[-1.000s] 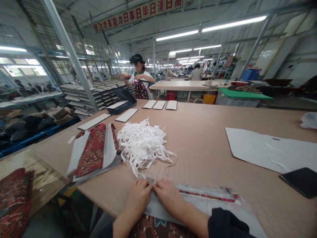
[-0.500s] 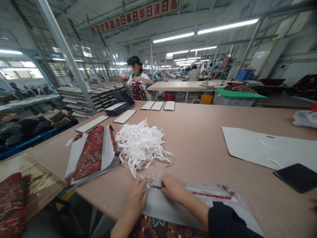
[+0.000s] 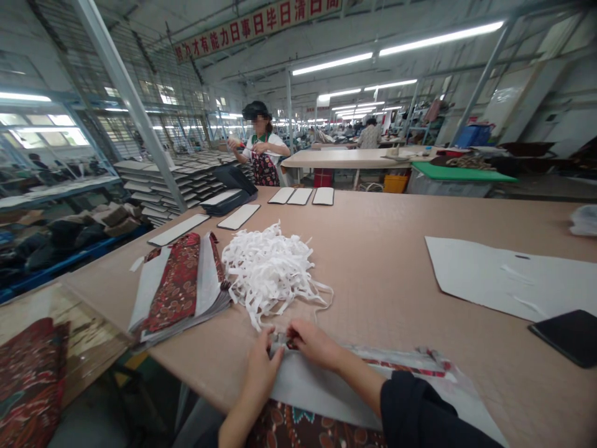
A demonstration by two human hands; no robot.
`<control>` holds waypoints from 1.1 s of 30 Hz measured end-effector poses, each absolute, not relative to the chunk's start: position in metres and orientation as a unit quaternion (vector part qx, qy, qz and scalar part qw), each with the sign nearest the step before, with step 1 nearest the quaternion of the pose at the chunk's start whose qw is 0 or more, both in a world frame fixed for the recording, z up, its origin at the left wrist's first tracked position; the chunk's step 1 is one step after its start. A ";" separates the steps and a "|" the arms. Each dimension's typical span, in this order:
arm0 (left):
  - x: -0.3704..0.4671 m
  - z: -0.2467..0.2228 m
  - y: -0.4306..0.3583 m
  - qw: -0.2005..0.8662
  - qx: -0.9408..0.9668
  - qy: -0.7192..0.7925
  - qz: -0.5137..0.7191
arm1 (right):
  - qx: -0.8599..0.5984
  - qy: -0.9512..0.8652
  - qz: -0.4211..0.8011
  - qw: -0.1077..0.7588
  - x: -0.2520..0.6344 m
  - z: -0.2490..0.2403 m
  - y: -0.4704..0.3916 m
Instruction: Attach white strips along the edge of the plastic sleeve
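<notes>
In front of me lies a folded piece of fabric (image 3: 321,389), with a pale grey backing and a dark red and brown pattern showing at its near edge and in a narrow strip. At its far left corner is my left hand (image 3: 262,367), thumb and forefinger apart around the corner. My right hand (image 3: 313,344) has its fingers closed on the fabric's far edge, close to the left one. What exactly the right fingertips pinch is partly hidden. Just beyond both hands sits a tangled heap of white tape strips (image 3: 270,267), one loop trailing toward the right hand.
To the left lies a stack of patterned fabric pieces (image 3: 175,286). Pale, dark-edged panels (image 3: 239,216) lie along the far table edge. On the right are a white board (image 3: 485,274) and a black flat object (image 3: 571,336). A co-worker (image 3: 263,149) stands beyond the table.
My right hand has shifted slightly left along the fabric's edge, nearer the left hand. My left thumb and forefinger have spread wider. The view has turned slightly.
</notes>
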State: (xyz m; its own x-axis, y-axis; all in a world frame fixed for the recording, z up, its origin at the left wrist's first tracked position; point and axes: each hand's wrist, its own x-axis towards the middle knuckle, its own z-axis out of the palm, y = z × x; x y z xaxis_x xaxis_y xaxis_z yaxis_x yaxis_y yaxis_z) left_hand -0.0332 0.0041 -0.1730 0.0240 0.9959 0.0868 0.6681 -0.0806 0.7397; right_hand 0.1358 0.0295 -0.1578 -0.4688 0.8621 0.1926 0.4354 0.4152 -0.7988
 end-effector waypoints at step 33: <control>-0.021 -0.151 -0.012 -0.102 0.861 0.493 0.068 | -0.470 -0.835 0.277 0.068 0.113 -0.134 0.068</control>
State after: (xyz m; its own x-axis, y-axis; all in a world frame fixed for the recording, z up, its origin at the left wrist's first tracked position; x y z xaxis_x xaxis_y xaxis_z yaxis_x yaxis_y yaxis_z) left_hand -0.0207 -0.0119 -0.1515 0.5050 0.8353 0.2174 0.8630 -0.4936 -0.1081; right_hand 0.1128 0.0684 -0.1340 -0.5488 0.8228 -0.1478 0.7478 0.4043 -0.5266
